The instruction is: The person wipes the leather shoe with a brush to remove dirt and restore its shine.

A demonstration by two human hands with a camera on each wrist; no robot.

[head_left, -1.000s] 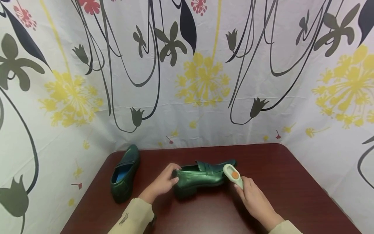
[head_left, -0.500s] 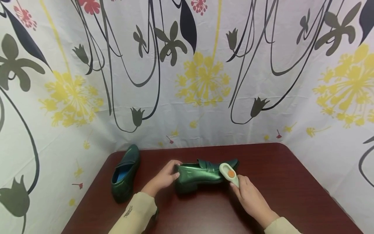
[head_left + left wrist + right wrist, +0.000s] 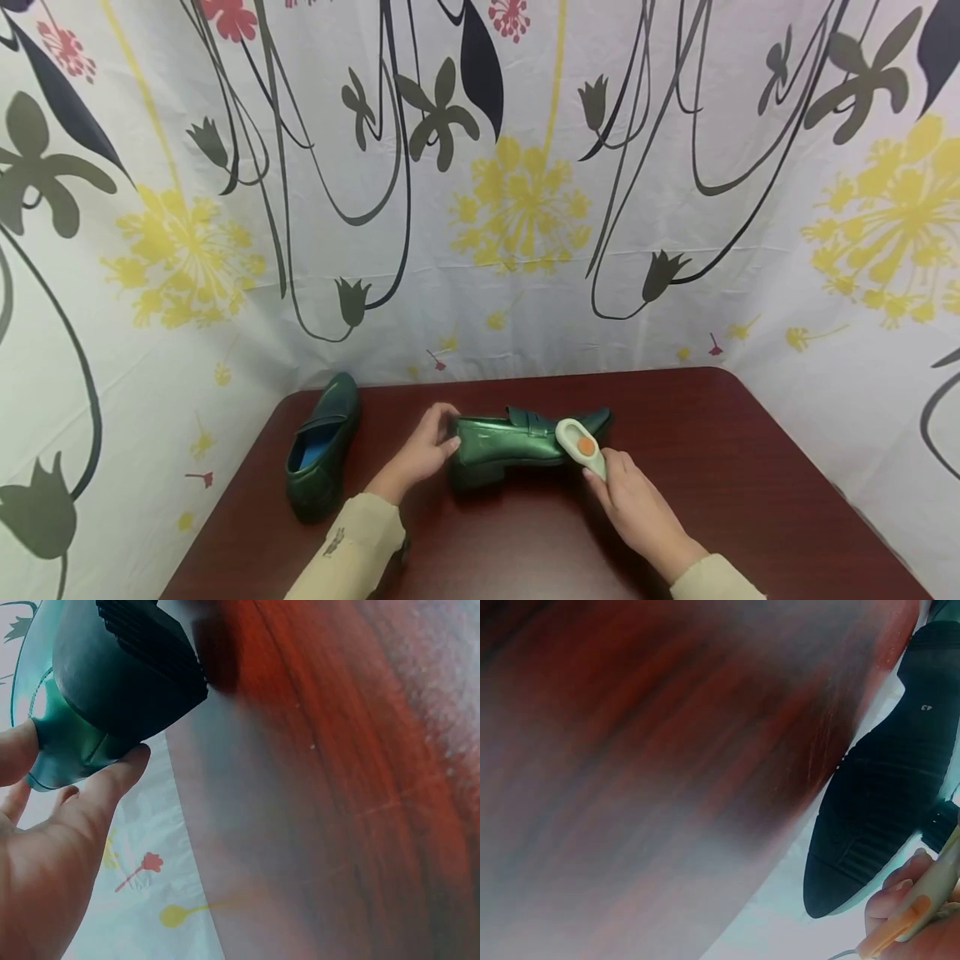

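Grip of left hand (image 3: 420, 450): pinching the heel of the green shoe (image 3: 510, 442) between thumb and fingers.
Grip of right hand (image 3: 641, 508): curled round the handle of the pale tool (image 3: 584, 450), probably a brush, with an orange button.
Step in hand: to judge by the pose, brushing or wiping the near flank of the green shoe, towards the toe.
Next stroke: likely calls for steadying the heel, working the pale tool along that flank with light pressure, and keeping clear of the toe's edge.
Place of green shoe: over the middle of the table (image 3: 735, 475), seemingly lifted off it, pointing toe to the table's right side.
Place of pale tool: above the table, overlapping the shoe's front part; too hidden to tell whether touching.
Second shoe (image 3: 330, 471): resting on the table's left part, untouched, showing blue inside.
Look of green shoe: metallic and glossy, strapped across the front, black and ridged underneath.
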